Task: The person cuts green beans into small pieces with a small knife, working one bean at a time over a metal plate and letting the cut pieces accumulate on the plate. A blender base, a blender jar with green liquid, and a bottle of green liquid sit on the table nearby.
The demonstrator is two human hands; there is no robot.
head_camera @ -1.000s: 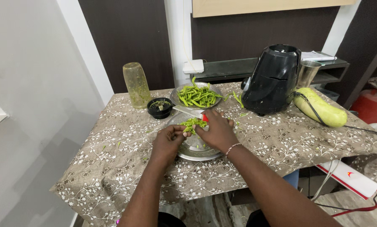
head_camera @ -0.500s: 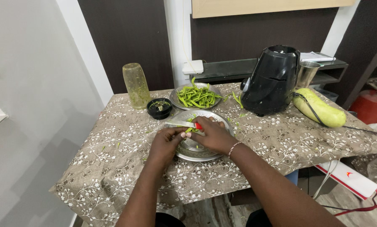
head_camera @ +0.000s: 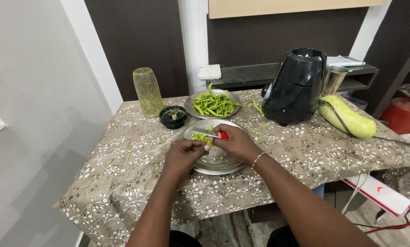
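At frame centre, the right hand [head_camera: 236, 142] closes its grip on a red-handled knife [head_camera: 212, 135] over a steel plate [head_camera: 216, 165] of chopped green pieces [head_camera: 200, 136]. The left hand [head_camera: 183, 154] pinches a green piece, mostly hidden. A second plate of green beans [head_camera: 212, 104] sits above on the surface [head_camera: 122, 183].

One view only, worn on the head: the bench [head_camera: 122, 174] is looked down on from its near edge, at arm's length, with the gaze tilted forward towards the dark wall panels [head_camera: 141, 41] behind. Both forearms are seen entering from the bottom edge, and the far bench edge is kept in view
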